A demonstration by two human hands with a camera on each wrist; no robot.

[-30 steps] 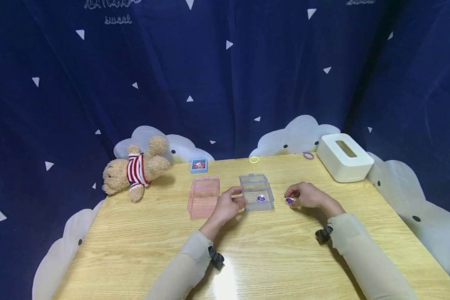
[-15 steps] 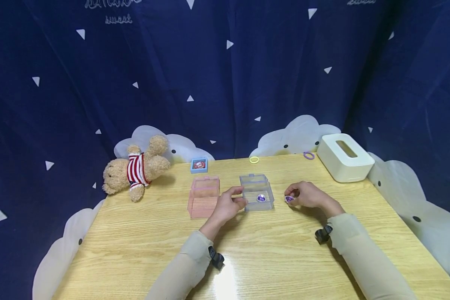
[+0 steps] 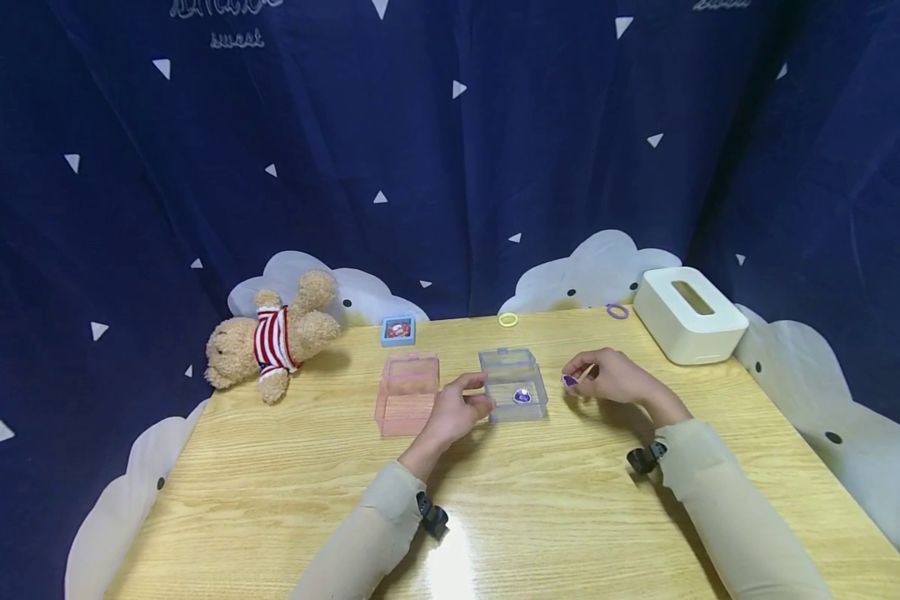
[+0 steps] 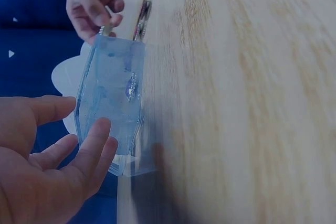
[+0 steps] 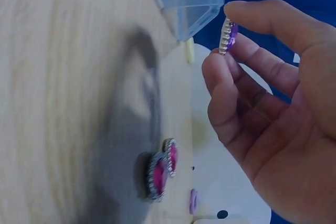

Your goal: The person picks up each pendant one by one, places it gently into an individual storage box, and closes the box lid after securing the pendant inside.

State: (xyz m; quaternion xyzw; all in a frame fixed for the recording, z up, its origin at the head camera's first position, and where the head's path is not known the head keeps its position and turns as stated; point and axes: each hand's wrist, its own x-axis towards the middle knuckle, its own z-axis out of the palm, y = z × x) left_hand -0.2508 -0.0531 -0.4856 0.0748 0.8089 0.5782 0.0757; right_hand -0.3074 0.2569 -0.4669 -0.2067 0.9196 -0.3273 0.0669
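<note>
My right hand pinches a purple gem with a silver beaded edge between thumb and fingertips, held above the table just right of a clear bluish box. The box stands with its lid tipped back, and another purple gem lies inside it. At the box's left side is my left hand, fingers loosely spread and apparently touching its wall; the left wrist view shows no grip around it. Two pink gems with silver edges lie on the table below my right hand, hidden by it in the head view.
A pink see-through box with its lid back stands left of the bluish one. Behind are a small blue square box, a yellow ring and a purple ring. A teddy bear lies left; a white tissue box stands right.
My right hand has lifted the pinched purple gem off the table area and moved it slightly left and away, toward the bluish box. My left hand and the boxes have stayed put.
</note>
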